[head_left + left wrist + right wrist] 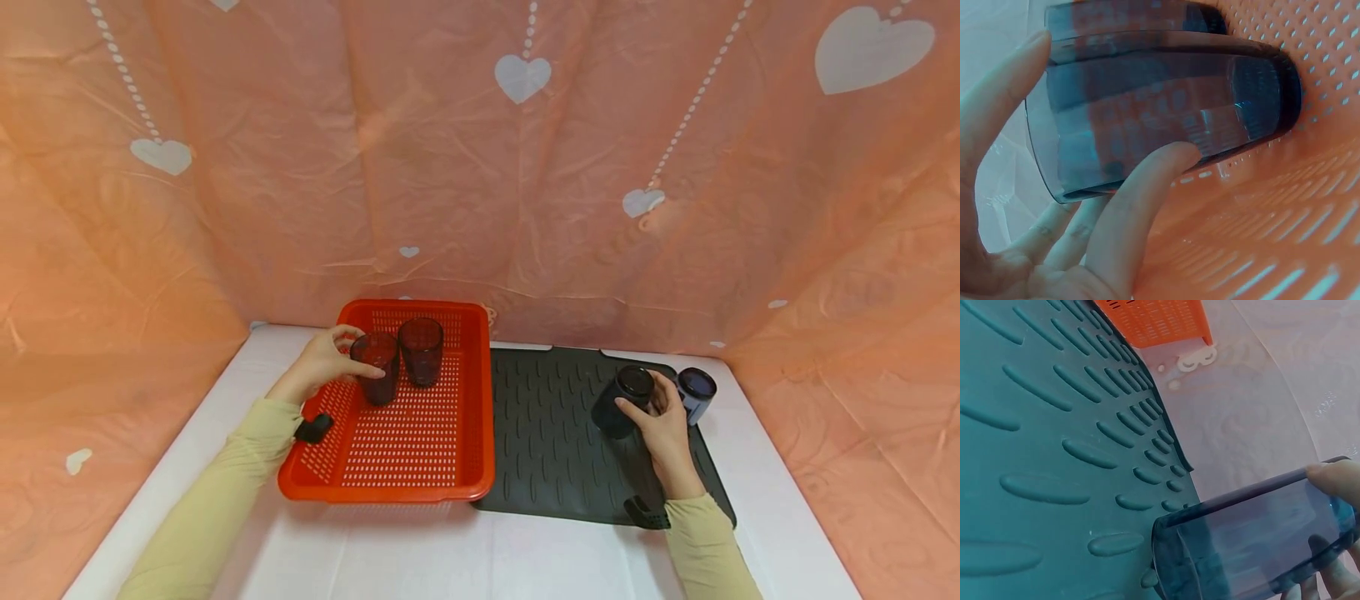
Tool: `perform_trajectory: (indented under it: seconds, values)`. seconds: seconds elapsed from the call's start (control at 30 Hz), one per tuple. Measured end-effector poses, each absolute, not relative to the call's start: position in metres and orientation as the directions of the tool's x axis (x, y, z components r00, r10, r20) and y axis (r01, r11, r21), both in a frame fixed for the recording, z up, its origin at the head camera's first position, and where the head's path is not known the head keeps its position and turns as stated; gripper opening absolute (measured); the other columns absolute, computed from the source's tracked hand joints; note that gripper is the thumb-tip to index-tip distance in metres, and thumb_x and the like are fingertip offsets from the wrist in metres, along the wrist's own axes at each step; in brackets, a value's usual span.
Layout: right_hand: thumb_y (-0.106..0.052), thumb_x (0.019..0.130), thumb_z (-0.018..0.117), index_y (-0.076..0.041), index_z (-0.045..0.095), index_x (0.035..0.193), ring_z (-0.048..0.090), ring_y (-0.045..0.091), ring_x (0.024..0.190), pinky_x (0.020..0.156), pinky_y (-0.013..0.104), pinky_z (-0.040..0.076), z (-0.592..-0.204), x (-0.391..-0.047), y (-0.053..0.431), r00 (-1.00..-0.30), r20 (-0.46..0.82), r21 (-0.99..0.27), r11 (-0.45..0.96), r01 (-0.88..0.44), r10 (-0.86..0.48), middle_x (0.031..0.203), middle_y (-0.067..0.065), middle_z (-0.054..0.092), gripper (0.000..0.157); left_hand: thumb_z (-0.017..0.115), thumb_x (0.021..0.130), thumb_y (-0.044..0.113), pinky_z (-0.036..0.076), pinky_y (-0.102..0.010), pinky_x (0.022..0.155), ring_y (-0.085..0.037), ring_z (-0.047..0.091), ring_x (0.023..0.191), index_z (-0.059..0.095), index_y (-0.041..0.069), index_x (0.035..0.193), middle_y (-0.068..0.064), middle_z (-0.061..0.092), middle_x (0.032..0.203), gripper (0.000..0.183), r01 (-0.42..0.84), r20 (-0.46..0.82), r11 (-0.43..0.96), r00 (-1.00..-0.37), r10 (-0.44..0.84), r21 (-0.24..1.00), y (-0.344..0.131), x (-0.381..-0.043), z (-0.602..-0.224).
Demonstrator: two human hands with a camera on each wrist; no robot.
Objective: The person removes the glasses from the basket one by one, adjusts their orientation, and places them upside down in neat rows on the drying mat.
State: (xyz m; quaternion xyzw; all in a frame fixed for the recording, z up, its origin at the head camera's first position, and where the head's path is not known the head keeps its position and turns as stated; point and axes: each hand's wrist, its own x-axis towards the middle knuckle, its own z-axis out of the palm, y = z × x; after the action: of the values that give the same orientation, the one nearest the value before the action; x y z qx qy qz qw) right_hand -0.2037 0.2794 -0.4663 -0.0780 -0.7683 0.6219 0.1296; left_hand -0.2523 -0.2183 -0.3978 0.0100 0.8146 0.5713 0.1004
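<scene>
1 glass (382, 392), partly behind left hand (327, 363)

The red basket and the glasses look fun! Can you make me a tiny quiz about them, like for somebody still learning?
1. How many glasses are inside the red basket?
2. True or false: the left hand grips one of those glasses, and the right hand grips another glass at the dark mat.
3. What is on the surface of the dark mat?
A) square holes
B) raised ridges
C) white hearts

Key:
1. Two.
2. True.
3. B, raised ridges.
</scene>
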Motion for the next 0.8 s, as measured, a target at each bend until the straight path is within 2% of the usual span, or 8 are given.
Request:
perform_trajectory:
  seconds: [0.27,0.5,0.6,0.8]
  values:
    - [-0.007,0.083,0.075,-0.009,0.034,0.144,0.036,0.025,0.133,0.112,0.036,0.025,-0.463,-0.202,0.278,-0.955,0.079,-0.978,0.210,-0.019,0.285,0.140,0.011,0.041,0.073,0.088,0.068,0.012,0.056,-0.040,0.065,-0.027,0.061,0.068,0.040,-0.004,0.131,-0.029,0.042,0.130,0.080,-0.093,-0.144,0.356,-0.982,0.121,0.930,-0.214,-0.241,-0.401]
    - [-0.006,0.083,0.075,-0.009,0.036,0.144,0.038,0.023,0.130,0.111,0.037,0.026,-0.462,-0.201,0.278,-0.953,0.078,-0.976,0.218,-0.013,0.294,0.138,0.009,0.043,0.072,0.089,0.067,0.013,0.055,-0.034,0.059,-0.024,0.060,0.064,0.042,-0.004,0.127,-0.029,0.043,0.126,0.078,-0.085,-0.133,0.367,-0.985,0.108,0.926,-0.209,-0.234,-0.401]
    - [-0.004,0.082,0.075,-0.009,0.035,0.144,0.038,0.023,0.130,0.111,0.037,0.026,-0.461,-0.202,0.278,-0.953,0.071,-0.977,0.212,-0.007,0.294,0.137,0.009,0.043,0.073,0.088,0.067,0.012,0.054,-0.033,0.057,-0.023,0.058,0.061,0.042,-0.004,0.126,-0.029,0.044,0.125,0.077,-0.084,-0.126,0.355,-0.987,0.099,0.931,-0.208,-0.231,-0.400]
    - [-0.003,0.082,0.075,-0.008,0.036,0.143,0.038,0.023,0.130,0.111,0.036,0.026,-0.459,-0.203,0.278,-0.954,0.049,-0.983,0.185,0.007,0.297,0.137,0.010,0.044,0.073,0.088,0.068,0.012,0.054,-0.032,0.057,-0.027,0.061,0.060,0.040,-0.004,0.130,-0.029,0.040,0.129,0.080,-0.101,-0.132,0.332,-0.989,0.073,0.938,-0.208,-0.228,-0.398]
